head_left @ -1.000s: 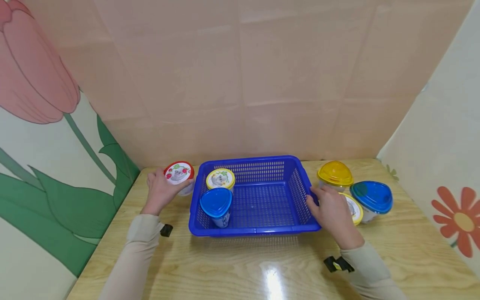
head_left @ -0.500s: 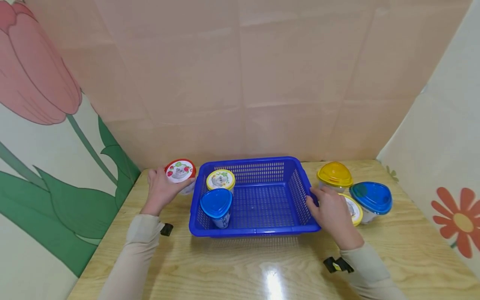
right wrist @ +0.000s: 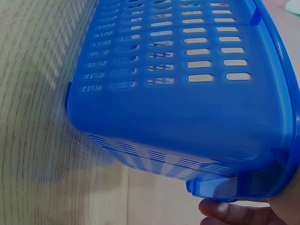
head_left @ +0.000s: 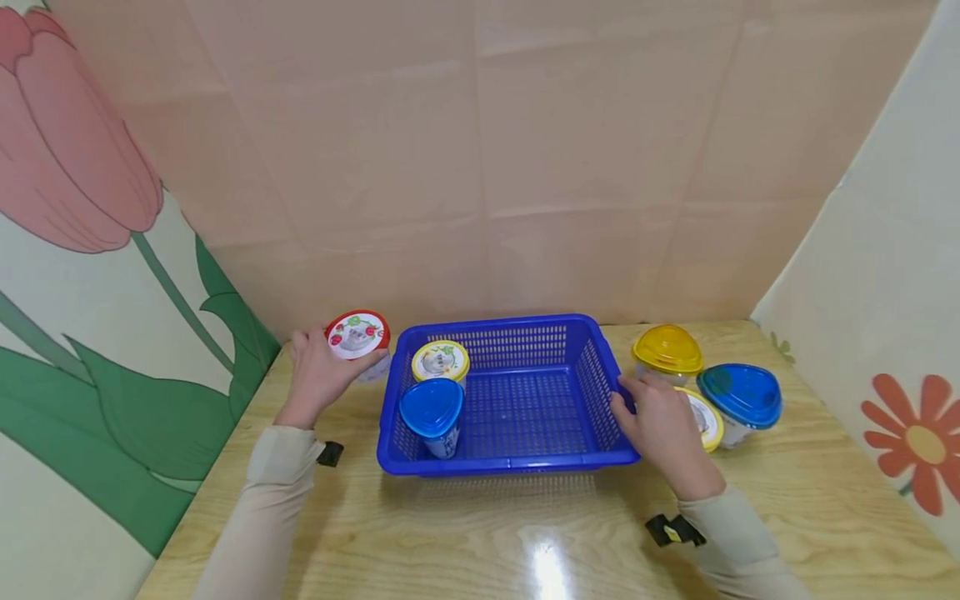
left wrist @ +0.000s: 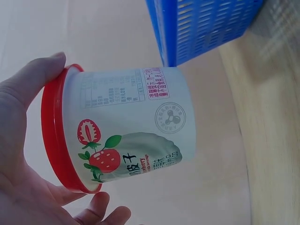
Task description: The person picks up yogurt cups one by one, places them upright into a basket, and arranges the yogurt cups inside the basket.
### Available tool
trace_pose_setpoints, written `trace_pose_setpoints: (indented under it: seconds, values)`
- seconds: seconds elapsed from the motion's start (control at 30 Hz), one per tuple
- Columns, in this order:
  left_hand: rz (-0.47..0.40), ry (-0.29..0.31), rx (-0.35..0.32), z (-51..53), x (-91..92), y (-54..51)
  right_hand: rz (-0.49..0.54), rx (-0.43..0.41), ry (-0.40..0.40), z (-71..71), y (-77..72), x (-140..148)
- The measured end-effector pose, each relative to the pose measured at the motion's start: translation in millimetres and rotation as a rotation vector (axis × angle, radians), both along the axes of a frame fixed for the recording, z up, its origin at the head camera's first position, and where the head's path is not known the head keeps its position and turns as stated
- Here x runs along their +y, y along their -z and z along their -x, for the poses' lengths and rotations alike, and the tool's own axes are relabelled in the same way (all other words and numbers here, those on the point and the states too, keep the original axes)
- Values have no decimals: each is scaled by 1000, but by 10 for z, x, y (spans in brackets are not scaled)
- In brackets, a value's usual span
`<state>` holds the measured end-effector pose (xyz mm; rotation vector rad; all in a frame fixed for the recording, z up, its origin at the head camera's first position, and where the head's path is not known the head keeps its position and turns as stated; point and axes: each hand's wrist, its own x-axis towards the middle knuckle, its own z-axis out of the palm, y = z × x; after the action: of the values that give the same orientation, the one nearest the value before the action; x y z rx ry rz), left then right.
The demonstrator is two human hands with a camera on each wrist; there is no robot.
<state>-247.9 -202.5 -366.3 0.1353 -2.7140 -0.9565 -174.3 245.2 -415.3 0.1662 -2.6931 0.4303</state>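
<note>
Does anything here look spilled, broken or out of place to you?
No, nothing stands out. I see no spill or damage. The red-lidded tub in the left hand has its lid on, and the blue basket stands upright on the table.

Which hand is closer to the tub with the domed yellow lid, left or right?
Right. The right hand grips the blue basket just in front of the yellow-domed tub; the left hand holds the red-lidded cup, across the basket from it.

Pink tulip mural (head_left: 86, 150) left, red flower (head_left: 924, 444) right, beige backdrop (head_left: 480, 167) behind
</note>
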Motion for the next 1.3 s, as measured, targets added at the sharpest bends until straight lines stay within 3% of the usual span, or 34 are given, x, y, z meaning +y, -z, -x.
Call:
trace_pose_setpoints:
  seconds: [0.47, 0.7, 0.97, 1.3]
  values:
    - [0, 15, 7, 20, 57, -67, 6, -1, -5, 9, -2, 0]
    - [-38, 42, -3, -16, 124, -107, 8, -10, -3, 8, -12, -6]
    - [-34, 53, 17, -40, 178, -126, 10, -8, -2, 3, 6, -1]
    - [-28, 54, 12, -72, 278, -225, -5, 11, -9, -7, -3, 2]
